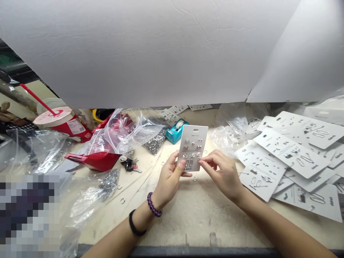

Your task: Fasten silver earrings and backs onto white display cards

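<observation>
My left hand (169, 179) holds a white earring card (194, 143) upright by its lower left edge, thumb on the front. Several small silver earrings are pinned on the card. My right hand (223, 172) is at the card's lower right corner, its fingertips pinched against the card. Whether a small piece sits in that pinch I cannot make out. A purple bead bracelet and a black band are on my left wrist.
A pile of filled white cards (292, 157) lies at the right. A teal tape dispenser (176, 130) stands behind the card. Clear plastic bags (123, 132), a red scoop (94, 159), keys (129, 165) and a red cup with a straw (64, 122) sit at the left. Loose rings (123, 200) dot the table.
</observation>
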`<state>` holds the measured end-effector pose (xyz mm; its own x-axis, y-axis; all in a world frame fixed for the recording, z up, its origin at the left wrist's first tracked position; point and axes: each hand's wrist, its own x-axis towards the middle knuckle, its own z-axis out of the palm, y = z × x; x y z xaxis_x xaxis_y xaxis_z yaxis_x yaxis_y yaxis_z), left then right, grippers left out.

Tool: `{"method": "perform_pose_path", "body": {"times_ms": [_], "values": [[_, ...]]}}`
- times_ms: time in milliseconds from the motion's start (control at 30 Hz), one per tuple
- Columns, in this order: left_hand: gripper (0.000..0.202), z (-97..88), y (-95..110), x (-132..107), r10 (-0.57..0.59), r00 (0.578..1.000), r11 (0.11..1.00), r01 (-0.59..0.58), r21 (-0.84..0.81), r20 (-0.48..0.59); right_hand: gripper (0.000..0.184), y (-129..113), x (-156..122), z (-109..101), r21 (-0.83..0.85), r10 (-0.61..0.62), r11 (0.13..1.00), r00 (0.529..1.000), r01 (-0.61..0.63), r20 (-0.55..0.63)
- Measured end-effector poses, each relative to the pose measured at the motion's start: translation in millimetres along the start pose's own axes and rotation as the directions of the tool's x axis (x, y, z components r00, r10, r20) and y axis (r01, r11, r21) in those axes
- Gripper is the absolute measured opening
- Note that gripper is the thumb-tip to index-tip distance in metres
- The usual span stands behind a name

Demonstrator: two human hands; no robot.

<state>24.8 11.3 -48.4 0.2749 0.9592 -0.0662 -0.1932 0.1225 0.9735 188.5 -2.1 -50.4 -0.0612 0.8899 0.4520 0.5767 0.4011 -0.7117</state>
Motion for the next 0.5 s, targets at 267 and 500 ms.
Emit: {"method": "perform_pose_path", "body": {"times_ms": [267,500], "values": [[0.031,0.3,-1,-1,0.032,0.999,0.999,-0.032,0.020,0.042,0.024,7,3,11,0.244,0.308,0.921,0.951,-0.304,0.023],[0.032,-7.2,8,7,0.043,0.998,0.998,-0.045,-0.051,-0.036,0.028,6,4,9,0.474,0.340,0.781,0.913,-0.407,0.224]]}}
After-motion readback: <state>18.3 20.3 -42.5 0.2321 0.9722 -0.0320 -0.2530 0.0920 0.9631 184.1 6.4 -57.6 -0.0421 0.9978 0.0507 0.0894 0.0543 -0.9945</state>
